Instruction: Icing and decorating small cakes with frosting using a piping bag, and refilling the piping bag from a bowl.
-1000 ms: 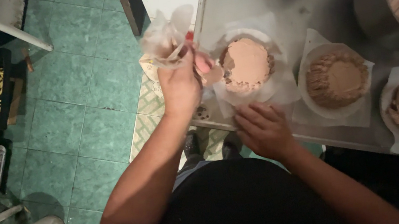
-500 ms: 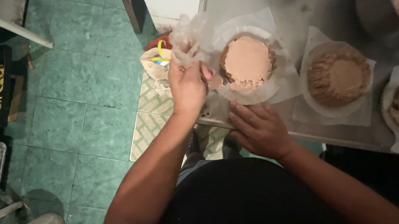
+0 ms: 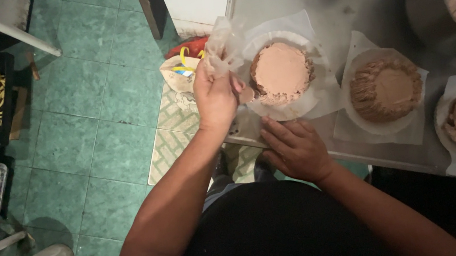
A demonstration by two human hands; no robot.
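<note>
While my left hand [image 3: 214, 96] grips the piping bag [image 3: 223, 47] shut beside the frosted cake [image 3: 282, 72], my right hand [image 3: 298, 150] rests open, empty, on the table [image 3: 390, 149]; next, steady squeezing round its edge.

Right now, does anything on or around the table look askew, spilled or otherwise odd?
Nothing looks spilled or damaged. The left hand grips a piping bag beside the smooth-topped cake; the right hand rests flat at the table's edge. One untidy spot: a bundle of bags lies on the floor beside the table.
</note>
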